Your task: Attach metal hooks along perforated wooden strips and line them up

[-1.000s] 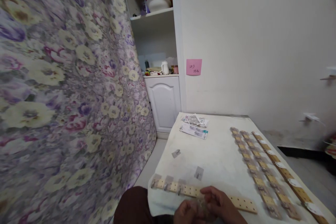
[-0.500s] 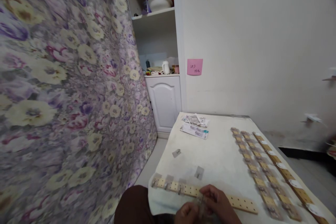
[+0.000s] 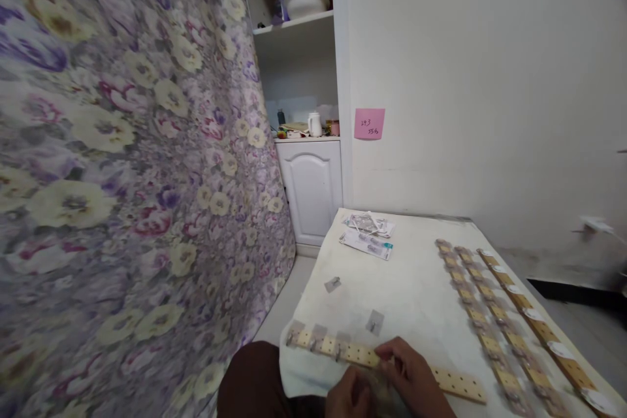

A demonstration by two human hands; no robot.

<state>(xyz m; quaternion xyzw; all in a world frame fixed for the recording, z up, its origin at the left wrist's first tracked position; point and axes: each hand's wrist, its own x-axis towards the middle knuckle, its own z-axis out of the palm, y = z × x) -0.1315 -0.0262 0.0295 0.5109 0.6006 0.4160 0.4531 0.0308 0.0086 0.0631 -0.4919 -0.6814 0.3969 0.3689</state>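
A pale wooden strip with rows of holes lies across the near end of the table. Several clear square adhesive hooks sit along its left part. My right hand covers the strip's middle, thumb and forefinger pinched near its edge. Close beside it, in front of the strip, my left hand is closed with fingers curled. A see-through piece, blurred and partly hidden, shows between the two hands; it looks like another clear adhesive hook. Two loose clear hooks lie beyond the strip, one nearer and one farther left.
Two wooden strips bearing clear hooks and one with white round pieces lie at the right of the white-covered table. Flat packages rest at the far end. A floral curtain hangs at left.
The view has shifted slightly, moving the scene a little to the right. Both hands stay close together in front of the strip; the see-through piece between them is less visible.
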